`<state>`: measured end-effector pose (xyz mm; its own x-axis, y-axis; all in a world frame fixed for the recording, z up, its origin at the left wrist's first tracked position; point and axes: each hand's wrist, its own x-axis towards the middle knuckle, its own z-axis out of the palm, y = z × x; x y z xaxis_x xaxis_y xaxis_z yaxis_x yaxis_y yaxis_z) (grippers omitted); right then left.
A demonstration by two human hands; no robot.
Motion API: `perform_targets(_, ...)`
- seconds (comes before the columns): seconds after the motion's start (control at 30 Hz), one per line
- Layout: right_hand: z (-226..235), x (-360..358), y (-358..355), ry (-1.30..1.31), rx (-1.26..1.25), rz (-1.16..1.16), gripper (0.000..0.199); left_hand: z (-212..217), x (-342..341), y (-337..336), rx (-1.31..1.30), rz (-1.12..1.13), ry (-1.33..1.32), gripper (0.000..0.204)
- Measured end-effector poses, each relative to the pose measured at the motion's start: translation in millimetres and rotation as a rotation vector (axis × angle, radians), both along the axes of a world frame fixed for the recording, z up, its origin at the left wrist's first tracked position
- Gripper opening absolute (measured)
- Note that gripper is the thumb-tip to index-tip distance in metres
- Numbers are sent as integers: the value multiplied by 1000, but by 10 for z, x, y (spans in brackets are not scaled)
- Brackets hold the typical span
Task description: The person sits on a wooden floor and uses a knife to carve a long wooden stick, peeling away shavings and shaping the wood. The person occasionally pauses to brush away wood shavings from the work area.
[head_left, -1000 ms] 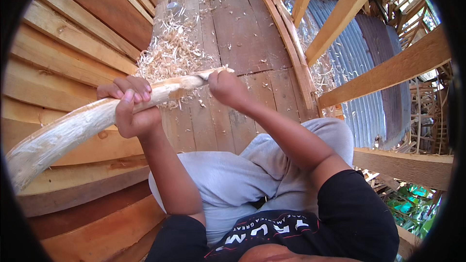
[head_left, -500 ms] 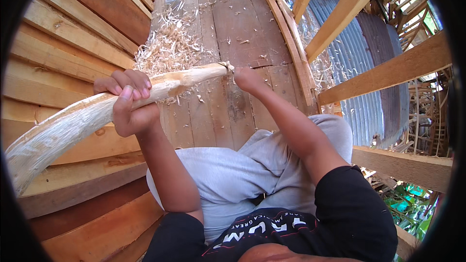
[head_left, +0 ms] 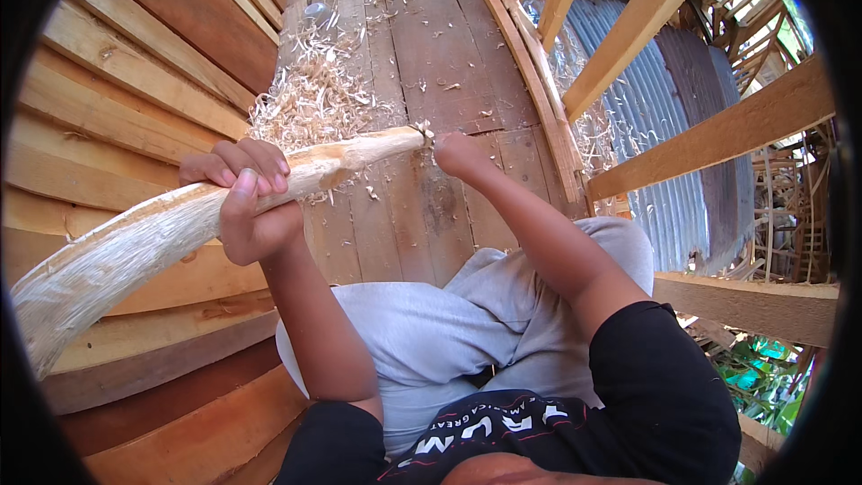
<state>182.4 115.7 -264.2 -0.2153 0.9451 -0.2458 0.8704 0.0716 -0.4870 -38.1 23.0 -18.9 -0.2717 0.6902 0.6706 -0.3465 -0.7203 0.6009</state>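
Note:
A long, curved, peeled wooden pole (head_left: 144,238), pale and rough, runs from the lower left rim to a narrower tip above the floor. My left hand (head_left: 251,199) is closed round it partway along, thumb on top. Close to the tip, my right hand (head_left: 461,154) is a closed fist with the arm stretched out. A small dark bit shows between this fist and the pole's tip. Whatever the right fingers hold is mostly hidden by the fist, so I cannot make out its kind.
Curled wood shavings (head_left: 314,94) lie heaped on the plank floor (head_left: 449,45), with a small clear round object (head_left: 316,12) beyond them. A plank wall (head_left: 117,108) rises at left. On the right are a wooden railing (head_left: 709,139) and corrugated metal sheets (head_left: 669,153).
My left hand and the pole have shifted slightly down and to the right. The right fist stays by the tip, a touch lower.

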Motion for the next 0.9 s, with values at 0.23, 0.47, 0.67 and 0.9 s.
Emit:
perform_targets(0.23, 890, -444, -251, 203, -68, -49, 32, -13, -76, -60, -12, 53, -8, 19)
perform_targets(0.47, 30, -29, -30, -84, -86, 11, 34, -21, -38, -2, -2, -1, -9, 19)
perform_targets(0.67, 761, -181, -146, -4, -148, 52, 33, -11, -82, -33, -26, 104, 6, 18)
perform_targets(0.9, 330, -76, 5, -123, -150, 59, 36, 41, 48, -36, 4, -29, 97, 16)
